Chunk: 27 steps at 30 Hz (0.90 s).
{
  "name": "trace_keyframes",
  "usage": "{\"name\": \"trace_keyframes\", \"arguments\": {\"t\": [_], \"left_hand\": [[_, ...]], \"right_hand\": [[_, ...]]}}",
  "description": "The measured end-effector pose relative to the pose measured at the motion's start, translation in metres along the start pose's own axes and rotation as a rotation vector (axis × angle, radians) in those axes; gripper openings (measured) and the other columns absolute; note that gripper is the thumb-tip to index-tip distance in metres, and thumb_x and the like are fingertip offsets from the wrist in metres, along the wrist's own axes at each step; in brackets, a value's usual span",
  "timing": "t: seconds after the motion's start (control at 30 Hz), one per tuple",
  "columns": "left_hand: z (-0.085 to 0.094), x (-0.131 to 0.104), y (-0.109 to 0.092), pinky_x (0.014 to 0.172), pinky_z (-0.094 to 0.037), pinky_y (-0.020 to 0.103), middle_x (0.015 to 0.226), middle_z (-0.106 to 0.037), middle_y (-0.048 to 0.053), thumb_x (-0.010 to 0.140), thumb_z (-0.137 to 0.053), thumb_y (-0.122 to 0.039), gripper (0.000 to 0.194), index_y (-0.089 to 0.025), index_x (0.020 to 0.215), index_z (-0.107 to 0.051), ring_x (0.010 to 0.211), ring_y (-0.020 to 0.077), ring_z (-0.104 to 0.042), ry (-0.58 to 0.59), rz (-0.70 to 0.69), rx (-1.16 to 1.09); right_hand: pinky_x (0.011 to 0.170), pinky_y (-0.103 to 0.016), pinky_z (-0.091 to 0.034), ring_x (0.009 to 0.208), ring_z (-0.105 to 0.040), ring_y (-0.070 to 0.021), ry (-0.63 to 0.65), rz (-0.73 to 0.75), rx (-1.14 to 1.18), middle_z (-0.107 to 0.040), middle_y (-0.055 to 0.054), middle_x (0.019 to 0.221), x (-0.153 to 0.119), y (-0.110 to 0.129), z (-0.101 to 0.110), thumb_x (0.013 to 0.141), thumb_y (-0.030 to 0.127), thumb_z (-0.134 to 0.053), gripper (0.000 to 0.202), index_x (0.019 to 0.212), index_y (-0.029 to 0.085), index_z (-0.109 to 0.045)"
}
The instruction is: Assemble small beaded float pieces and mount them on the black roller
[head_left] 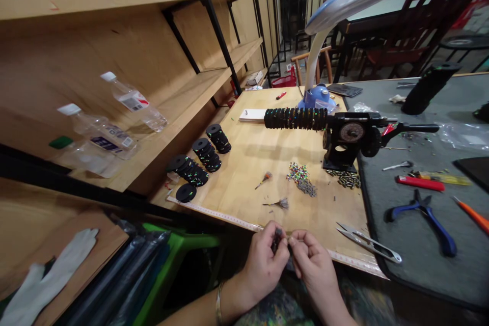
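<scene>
My left hand [267,260] is closed at the table's front edge, with a small dark grey bundle [278,237] between its thumb and fingers. Right beside it, the fingertips of my right hand [315,262] pinch together; what they hold is too small to make out. Just beyond the hands lies a grey bristly tuft [281,204] with a thin stem. A second tuft [266,177] with some orange sits farther back. A pile of coloured beads [296,170] adjoins a heap of small grey pieces [307,188]. Silver thread snips [369,242] lie to the right.
Black spools [186,192] stand in stacks at left. A black winding device [346,137] holds a long wrapped roll [296,118]. Brass tubes [346,179] lie below it. Blue-handled pliers [424,219] rest on the grey mat [401,265]. A lamp [317,94] stands behind.
</scene>
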<state>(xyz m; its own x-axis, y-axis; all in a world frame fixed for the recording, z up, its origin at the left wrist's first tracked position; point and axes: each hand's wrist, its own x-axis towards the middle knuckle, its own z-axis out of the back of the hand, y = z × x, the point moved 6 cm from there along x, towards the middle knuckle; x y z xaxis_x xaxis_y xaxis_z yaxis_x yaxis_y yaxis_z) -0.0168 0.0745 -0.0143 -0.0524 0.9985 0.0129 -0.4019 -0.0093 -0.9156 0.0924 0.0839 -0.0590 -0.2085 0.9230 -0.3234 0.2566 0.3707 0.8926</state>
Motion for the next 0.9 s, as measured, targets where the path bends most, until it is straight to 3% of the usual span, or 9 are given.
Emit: {"name": "trace_keyframes", "arguments": {"t": [0.4, 0.7, 0.9], "left_hand": [[-0.0005, -0.0014, -0.0003, 0.059, -0.037, 0.024, 0.067, -0.053, 0.000, 0.086, -0.049, -0.018, 0.010, -0.019, 0.076, -0.048, 0.062, 0.0144, -0.050, 0.047, -0.007, 0.033], [0.0027, -0.0019, -0.0021, 0.057, -0.033, 0.025, 0.065, -0.048, -0.002, 0.087, -0.048, -0.018, 0.012, -0.020, 0.077, -0.044, 0.059, 0.0137, -0.045, 0.122, -0.069, 0.177], [0.0048, 0.0050, 0.0023, 0.059, -0.036, 0.024, 0.067, -0.049, -0.001, 0.089, -0.048, -0.024, 0.017, -0.020, 0.072, -0.043, 0.062, 0.0134, -0.048, 0.102, 0.047, -0.023]], "right_hand": [[0.036, -0.016, -0.018, 0.033, -0.030, -0.0036, -0.002, 0.002, -0.014, -0.037, 0.012, 0.039, -0.0006, 0.0011, 0.0014, 0.066, 0.068, -0.067, 0.053, 0.074, 0.018, -0.054], [0.036, -0.016, -0.021, 0.034, -0.031, -0.0039, -0.025, 0.016, -0.041, -0.037, 0.012, 0.040, -0.0022, 0.0064, 0.0019, 0.064, 0.067, -0.069, 0.052, 0.070, 0.017, -0.057], [0.036, -0.018, -0.021, 0.034, -0.031, -0.0043, -0.048, 0.014, -0.024, -0.041, 0.010, 0.041, 0.0001, 0.0090, 0.0083, 0.063, 0.065, -0.071, 0.052, 0.076, 0.016, -0.061]]}}
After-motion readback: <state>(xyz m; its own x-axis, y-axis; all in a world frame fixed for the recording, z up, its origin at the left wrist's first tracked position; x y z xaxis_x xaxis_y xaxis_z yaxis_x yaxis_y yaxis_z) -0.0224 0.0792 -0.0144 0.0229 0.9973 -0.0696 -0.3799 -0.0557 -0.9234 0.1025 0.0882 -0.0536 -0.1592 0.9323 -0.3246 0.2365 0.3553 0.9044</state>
